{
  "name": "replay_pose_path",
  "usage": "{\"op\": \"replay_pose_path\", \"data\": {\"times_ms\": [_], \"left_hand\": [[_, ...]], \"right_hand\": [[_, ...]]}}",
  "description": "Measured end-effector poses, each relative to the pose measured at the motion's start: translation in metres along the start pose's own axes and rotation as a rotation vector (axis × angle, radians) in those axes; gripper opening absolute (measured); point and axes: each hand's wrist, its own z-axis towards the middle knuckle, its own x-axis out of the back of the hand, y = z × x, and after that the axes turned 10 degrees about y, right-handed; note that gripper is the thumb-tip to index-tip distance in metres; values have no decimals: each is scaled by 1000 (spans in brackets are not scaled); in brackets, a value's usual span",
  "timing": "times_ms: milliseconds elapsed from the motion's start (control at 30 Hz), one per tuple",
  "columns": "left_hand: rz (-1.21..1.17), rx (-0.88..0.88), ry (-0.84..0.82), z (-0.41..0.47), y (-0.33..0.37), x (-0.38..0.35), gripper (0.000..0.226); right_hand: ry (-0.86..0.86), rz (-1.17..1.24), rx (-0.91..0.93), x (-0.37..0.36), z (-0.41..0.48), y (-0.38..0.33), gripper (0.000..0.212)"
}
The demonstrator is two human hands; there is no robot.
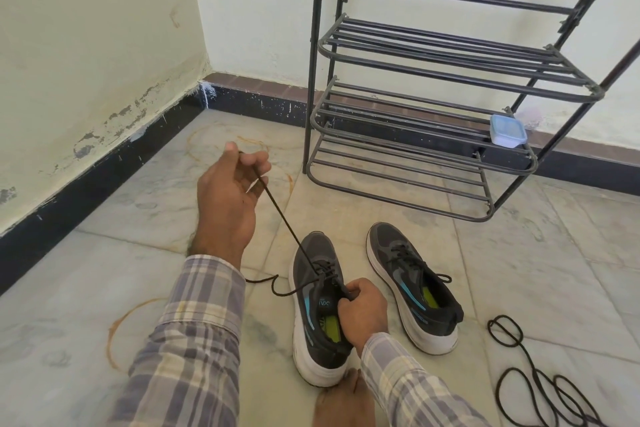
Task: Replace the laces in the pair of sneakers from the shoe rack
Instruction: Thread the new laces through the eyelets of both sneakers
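Two sneakers sat on the floor (104,288) in the head view, in front of the lowest rails of the shoe rack (450,59). The near sneaker (313,333) was just beside my foot (341,402). The far sneaker (412,284) was to its right, apart from it and laced up.

My left grip (228,198) was clenched on a black lace (284,218), pinching it between thumb and curled fingers. It was raised above the floor toward the wall corner, wrist bent back, with the plaid sleeve running up from the lower edge. The lace ran taut and straight from that grip down to the near sneaker's eyelets, and its other part looped slack on the floor beside the shoe. My right grip (362,308) grasped the tongue of the near sneaker with curled fingers, pinning the shoe down. A loose coil of black cord (540,381) lay on the floor toward the right edge.

I judged the step in hand to be drawing the lace through the eyelets. To do it well, I needed to pull along the line of the eyelets rather than sideways. I also had to keep the shoe pinned so it would not lift or skid, and watch the slack loop for a snag.
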Motion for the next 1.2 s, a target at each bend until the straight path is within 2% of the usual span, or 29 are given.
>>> {"op": "replay_pose_path", "data": {"times_ms": [67,167,400,533,700,833,1000,1100,1200], "left_hand": [[11,0,-36,-1,-2,-2,36],[161,1,-62,0,-16,0,34],[821,-83,-256,-3,-48,8,24],[956,-120,-303,0,-67,18,20],[977,-71,-309,-1,-79,24,10],[935,-12,-288,-5,-87,25,19],[937,53,-341,-11,-105,29,25],[942,35,-309,-17,-113,31,23],[879,117,-268,-24,-121,31,16]], "right_hand": [[2,2,3,0,-2,-2,23],[-1,10,6,-1,-4,-4,24],[-15,41,86,3,-7,-4,20],[-24,77,112,3,-10,-5,14],[-27,124,123,4,-8,-6,8],[-16,178,72,0,-6,-5,6],[-99,435,-173,2,-1,-5,16],[-190,572,-320,11,2,-8,13],[-265,644,-408,16,6,-7,16]]}}
